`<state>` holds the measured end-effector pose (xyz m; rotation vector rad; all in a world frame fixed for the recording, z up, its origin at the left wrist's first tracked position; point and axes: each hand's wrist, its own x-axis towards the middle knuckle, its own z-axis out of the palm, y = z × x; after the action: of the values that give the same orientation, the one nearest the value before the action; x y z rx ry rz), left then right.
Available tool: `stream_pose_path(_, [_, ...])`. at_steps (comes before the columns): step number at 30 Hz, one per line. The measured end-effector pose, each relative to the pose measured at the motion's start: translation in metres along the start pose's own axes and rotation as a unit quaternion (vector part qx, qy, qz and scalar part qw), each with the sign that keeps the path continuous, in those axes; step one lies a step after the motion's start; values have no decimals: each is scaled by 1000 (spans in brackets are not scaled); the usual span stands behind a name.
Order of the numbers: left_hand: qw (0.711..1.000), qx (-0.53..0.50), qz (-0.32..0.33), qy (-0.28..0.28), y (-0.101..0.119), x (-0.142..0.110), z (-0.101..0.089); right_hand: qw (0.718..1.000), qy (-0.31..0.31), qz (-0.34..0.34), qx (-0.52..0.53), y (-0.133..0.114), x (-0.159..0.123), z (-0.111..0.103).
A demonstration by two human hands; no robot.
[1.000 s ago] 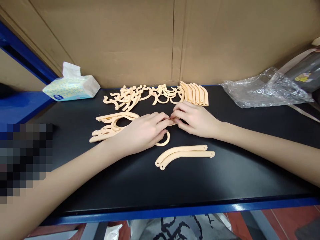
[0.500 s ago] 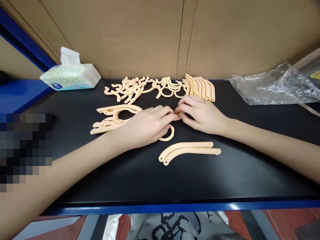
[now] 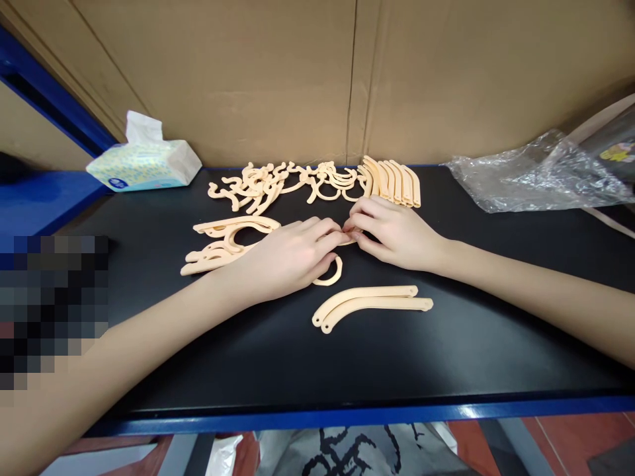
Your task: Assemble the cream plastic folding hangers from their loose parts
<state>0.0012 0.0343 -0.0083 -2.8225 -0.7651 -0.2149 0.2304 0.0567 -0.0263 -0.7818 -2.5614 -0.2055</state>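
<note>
My left hand [image 3: 297, 254] and my right hand [image 3: 391, 231] meet over the middle of the black table. Their closed fingertips pinch a small beige plastic hanger part [image 3: 348, 241], mostly covered by the fingers. From under my left hand a curved beige hook [image 3: 339, 271] sticks out towards me; whether it joins the pinched part is hidden. Closer to me, two bent hanger arms [image 3: 372, 299] lie side by side, each with holes at its ends. Left of my left hand lie folded hanger pieces [image 3: 213, 264], partly covered by that hand.
At the back are a heap of beige hooks [image 3: 253, 185], more curved pieces [image 3: 332, 178] and a row of hanger arms [image 3: 394, 182]. A tissue pack [image 3: 143, 162] stands back left, a clear plastic bag [image 3: 530, 175] back right. The table's blue front edge [image 3: 317, 420] runs across.
The view has shifted slightly, so the whole scene sits a little lower. Both hands keep their pinch at the same place, with only slight finger movement.
</note>
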Motion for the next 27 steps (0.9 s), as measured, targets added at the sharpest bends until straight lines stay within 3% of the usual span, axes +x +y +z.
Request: stream_pose_path(27, [1000, 0, -5, -12, 0, 0, -2, 1000, -4, 5, 6, -1, 1, -1])
